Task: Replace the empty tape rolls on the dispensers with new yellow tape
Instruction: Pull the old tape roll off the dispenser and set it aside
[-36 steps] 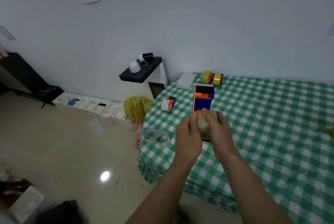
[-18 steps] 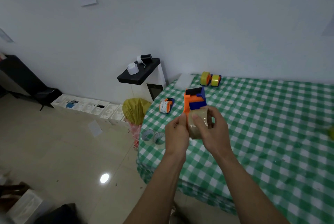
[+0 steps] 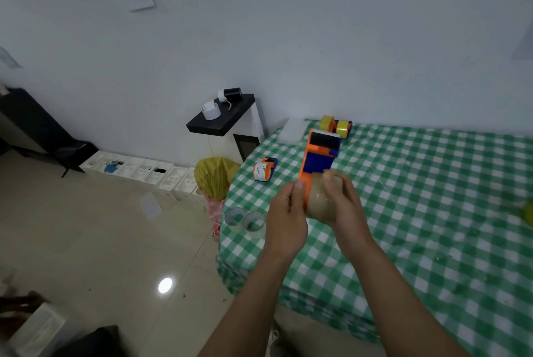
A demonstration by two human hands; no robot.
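Above the table's left edge I hold an orange and blue tape dispenser (image 3: 317,157), its black end pointing away from me. A tan tape roll (image 3: 318,201) sits on its near end. My left hand (image 3: 287,218) grips the dispenser's orange side by the roll. My right hand (image 3: 344,206) is curled over the roll from the right. A second dispenser with two yellow rolls (image 3: 336,126) stands at the table's far edge. A small orange dispenser with a white roll (image 3: 264,169) lies left of the held one.
Two empty clear tape cores (image 3: 245,219) lie near the corner of the green checked table (image 3: 432,212). A yellow object (image 3: 527,212) shows at the right border. Beyond the table stand a black-topped white unit (image 3: 222,120), a yellow bag (image 3: 215,176) and white boxes (image 3: 138,167) along the wall.
The dispenser tilted left half a second ago and now points straight away again. Both hands have stayed on the dispenser and roll, with my right fingers shifting over the roll.
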